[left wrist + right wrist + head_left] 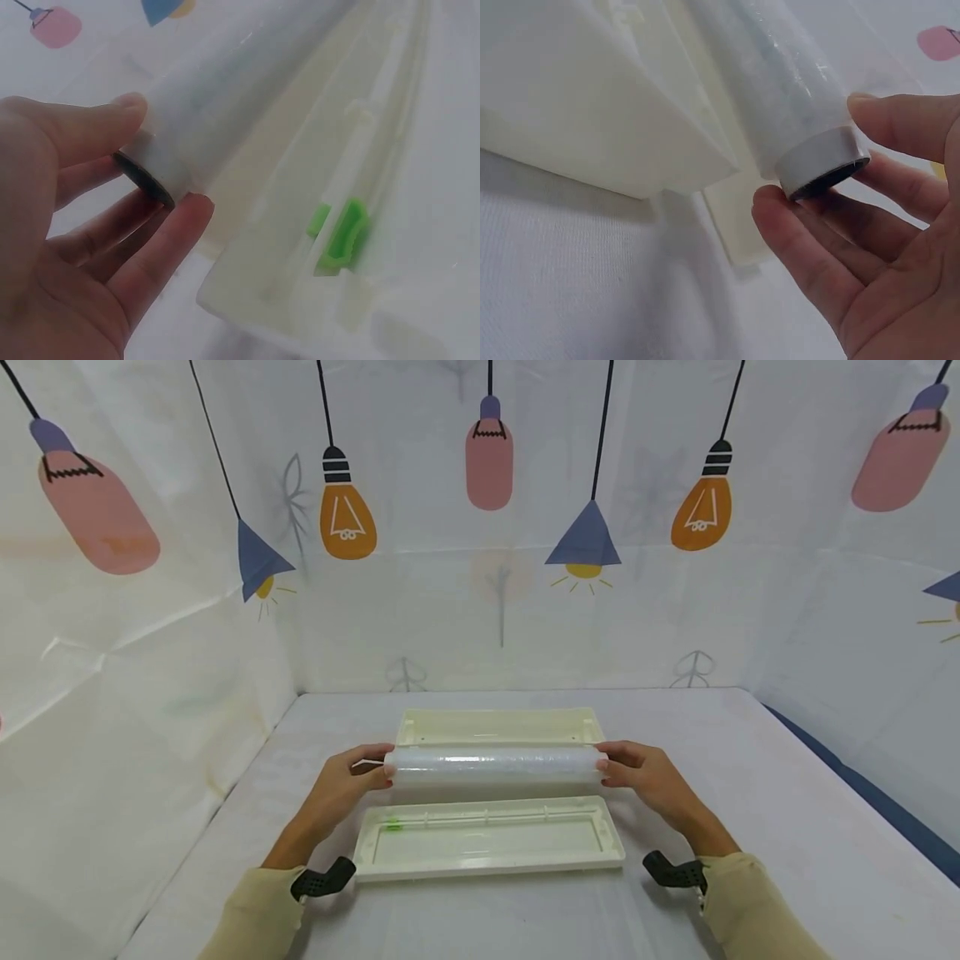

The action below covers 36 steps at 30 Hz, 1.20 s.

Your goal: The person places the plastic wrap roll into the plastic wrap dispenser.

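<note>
A roll of cling film [495, 765] lies crosswise between the two hands in the head view. The left hand [347, 781] grips its left end, thumb and fingers around the rim; the left wrist view shows the dark end of the core beside the palm. At the other end the right hand [648, 777] holds the roll the same way, and a bare band of core [825, 157] shows in the right wrist view. Nearer the person sits a cream plastic tray-like half [487, 847] with a green slider [345, 234] on its bar. Behind the roll is a second cream half [498, 727], partly hidden.
Everything rests on a table with a white cloth [247, 860]. White sheets printed with lamps and bulbs [495, 610] hang at the back and sides. A black device [322, 878] is strapped at each wrist. A dark blue strip [885, 802] runs along the right.
</note>
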{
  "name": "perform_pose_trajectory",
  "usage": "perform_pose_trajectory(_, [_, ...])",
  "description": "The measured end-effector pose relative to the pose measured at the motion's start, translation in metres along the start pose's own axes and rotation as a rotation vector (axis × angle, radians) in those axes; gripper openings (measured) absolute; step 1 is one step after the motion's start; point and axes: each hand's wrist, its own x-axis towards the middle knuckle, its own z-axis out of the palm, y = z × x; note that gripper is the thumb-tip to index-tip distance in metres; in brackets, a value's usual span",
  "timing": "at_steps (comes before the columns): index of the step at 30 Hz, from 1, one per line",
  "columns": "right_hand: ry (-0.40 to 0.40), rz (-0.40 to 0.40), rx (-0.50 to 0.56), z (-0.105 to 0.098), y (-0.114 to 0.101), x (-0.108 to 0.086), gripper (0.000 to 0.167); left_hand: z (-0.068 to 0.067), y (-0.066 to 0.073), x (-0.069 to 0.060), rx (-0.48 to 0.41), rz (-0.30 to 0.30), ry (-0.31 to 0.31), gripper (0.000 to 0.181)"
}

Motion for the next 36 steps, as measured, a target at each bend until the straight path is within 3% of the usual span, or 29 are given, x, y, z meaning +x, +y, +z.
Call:
perform_pose_trajectory(12, [0.019,-0.028,0.079,-0.002,-0.009,-0.001,0.052,0.003,0.007,0.001,-0.008,0.015,0.048,0.056])
perform_pose_trajectory(20, [0.055,-0.027,0.093,-0.003,-0.012,0.000,0.051,0.006,0.009,0.007,-0.084,0.042,0.047,0.054])
perform_pose_trajectory(26, [0.058,-0.039,0.084,-0.003,-0.017,0.000,0.051,0.004,0.014,0.008,-0.063,0.052,0.048,0.056])
perform_pose_trajectory(36, [0.082,-0.043,0.131,-0.005,-0.022,0.013,0.052,0.004,0.024,0.021,-0.115,0.082,0.100,0.057])
